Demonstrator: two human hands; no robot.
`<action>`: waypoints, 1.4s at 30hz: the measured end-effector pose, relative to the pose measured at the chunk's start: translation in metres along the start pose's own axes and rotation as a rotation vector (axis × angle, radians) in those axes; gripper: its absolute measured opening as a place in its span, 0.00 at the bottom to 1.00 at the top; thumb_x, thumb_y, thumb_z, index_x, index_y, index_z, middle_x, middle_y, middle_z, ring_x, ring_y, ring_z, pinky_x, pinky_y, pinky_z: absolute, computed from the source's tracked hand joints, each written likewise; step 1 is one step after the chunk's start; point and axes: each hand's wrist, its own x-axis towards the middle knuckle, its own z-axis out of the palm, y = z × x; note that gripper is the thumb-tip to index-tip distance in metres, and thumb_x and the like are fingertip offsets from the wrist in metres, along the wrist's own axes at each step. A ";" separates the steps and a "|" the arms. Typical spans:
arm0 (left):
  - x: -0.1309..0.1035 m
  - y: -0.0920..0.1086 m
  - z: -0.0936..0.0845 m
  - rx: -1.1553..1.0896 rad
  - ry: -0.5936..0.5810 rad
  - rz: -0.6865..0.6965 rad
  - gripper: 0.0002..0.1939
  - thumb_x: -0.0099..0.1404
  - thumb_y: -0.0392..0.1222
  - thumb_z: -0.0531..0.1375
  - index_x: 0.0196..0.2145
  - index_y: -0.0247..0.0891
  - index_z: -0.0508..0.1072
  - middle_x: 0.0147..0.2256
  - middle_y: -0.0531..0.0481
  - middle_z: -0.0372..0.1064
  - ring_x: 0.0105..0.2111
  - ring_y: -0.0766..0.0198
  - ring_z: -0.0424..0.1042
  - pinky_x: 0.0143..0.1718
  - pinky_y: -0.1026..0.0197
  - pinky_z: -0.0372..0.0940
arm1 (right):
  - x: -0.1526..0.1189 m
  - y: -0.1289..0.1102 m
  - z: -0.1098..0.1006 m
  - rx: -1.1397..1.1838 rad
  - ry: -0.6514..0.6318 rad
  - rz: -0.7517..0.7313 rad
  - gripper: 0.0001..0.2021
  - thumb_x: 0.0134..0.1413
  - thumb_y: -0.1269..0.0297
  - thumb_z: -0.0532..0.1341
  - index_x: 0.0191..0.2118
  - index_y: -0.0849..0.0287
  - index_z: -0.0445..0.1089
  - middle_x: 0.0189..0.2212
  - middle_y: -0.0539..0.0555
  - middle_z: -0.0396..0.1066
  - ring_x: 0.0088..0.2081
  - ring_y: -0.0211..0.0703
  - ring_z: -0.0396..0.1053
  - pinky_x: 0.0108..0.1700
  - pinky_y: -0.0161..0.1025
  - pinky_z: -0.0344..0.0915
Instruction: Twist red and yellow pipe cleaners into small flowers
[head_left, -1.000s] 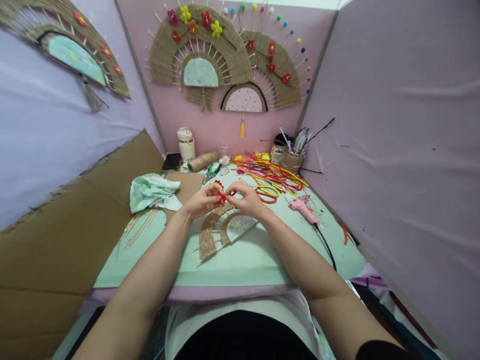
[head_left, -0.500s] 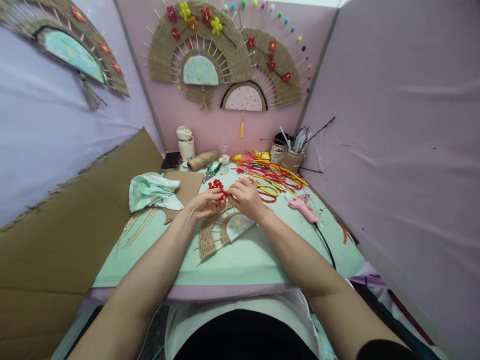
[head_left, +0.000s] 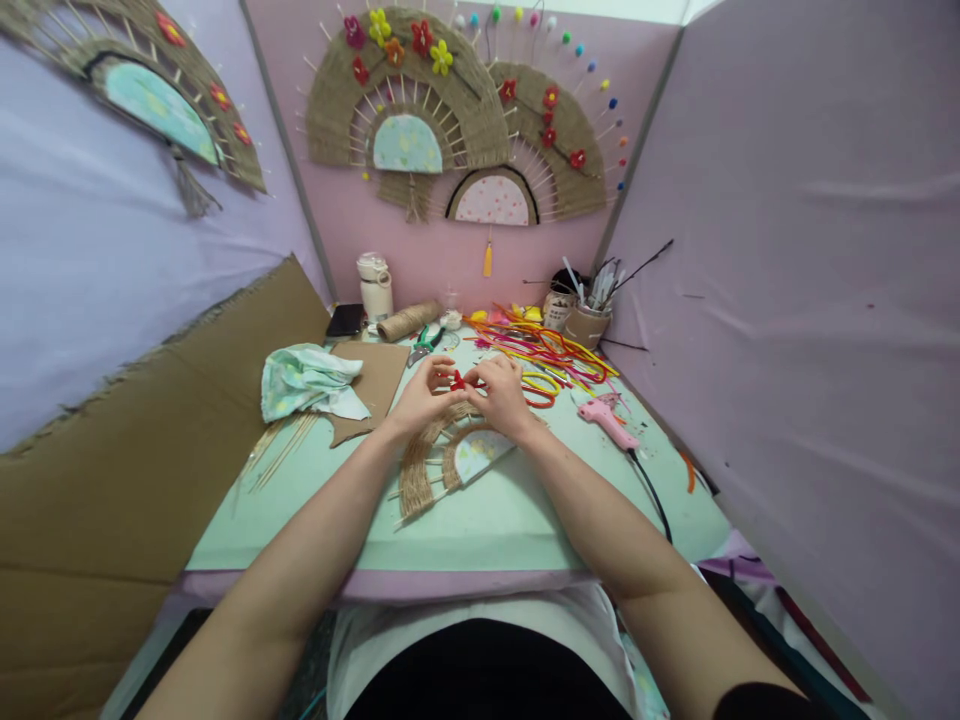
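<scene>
- L hand (head_left: 426,395): thumb below & fingers above, pinching red piece (head_left: 457,380) from its L side.
- R hand (head_left: 496,392): fingers bent, thumb & fingertips pinching same piece from R; hands close together, fingertips nearly meeting.
- Red piece: small, bent, prob. chenille stem; held betw. both hands, over far edge of fan below. Exact shape partly hidden by fingers.
- Under hands: small jute-woven fan (head_left: 416,480) on table, w/ floral half-round patch (head_left: 480,452); stick ends poke out.
- Just R of R hand: scissors (head_left: 541,388), yellow/red handles.
- Beyond: heap of chenille stems (head_left: 555,347), red/orange/yellow/pink.
- Further R: pink glue gun (head_left: 609,422), black cord running twd near edge.
- L of hands: cardboard sheet (head_left: 379,380), crumpled green floral cloth (head_left: 304,382) partly on it, thin sticks (head_left: 283,452) nearer.
- Behind hands: green-handled pliers (head_left: 426,342), jute twine roll (head_left: 409,321), cream bottle (head_left: 375,290), dark phone (head_left: 345,320).
- Back R: cup (head_left: 587,328) w/ twigs & white sticks.
- Table (head_left: 480,535): pale green cover; tall cardboard panel (head_left: 187,420) along L.
- Back wall: big woven fans (head_left: 330,120) w/ flowers; another on L wall.
</scene>
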 end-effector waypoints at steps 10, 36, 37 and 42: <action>-0.005 -0.002 0.006 0.311 0.160 0.278 0.09 0.52 0.44 0.64 0.30 0.38 0.73 0.32 0.48 0.68 0.35 0.60 0.66 0.41 0.57 0.61 | -0.002 -0.004 0.001 -0.025 0.056 0.003 0.04 0.53 0.64 0.59 0.29 0.55 0.67 0.29 0.51 0.71 0.40 0.46 0.60 0.46 0.46 0.46; 0.003 -0.006 0.003 0.024 0.189 -0.073 0.12 0.51 0.47 0.64 0.29 0.35 0.73 0.29 0.50 0.71 0.32 0.63 0.67 0.40 0.60 0.60 | -0.002 0.000 0.002 -0.017 0.027 -0.033 0.06 0.57 0.64 0.56 0.30 0.55 0.67 0.31 0.51 0.71 0.41 0.46 0.60 0.47 0.46 0.45; 0.003 -0.006 0.004 0.052 0.191 -0.063 0.11 0.50 0.45 0.64 0.29 0.35 0.73 0.29 0.50 0.71 0.32 0.63 0.67 0.40 0.60 0.60 | -0.002 0.000 0.002 -0.022 0.029 -0.033 0.06 0.57 0.64 0.56 0.30 0.55 0.67 0.31 0.51 0.71 0.41 0.46 0.60 0.47 0.46 0.45; 0.003 -0.009 0.003 0.201 0.194 0.040 0.07 0.53 0.43 0.62 0.27 0.36 0.74 0.31 0.48 0.71 0.36 0.61 0.68 0.44 0.57 0.59 | -0.002 -0.001 0.002 -0.011 0.010 -0.032 0.05 0.57 0.64 0.56 0.31 0.55 0.66 0.32 0.51 0.71 0.42 0.46 0.60 0.47 0.46 0.46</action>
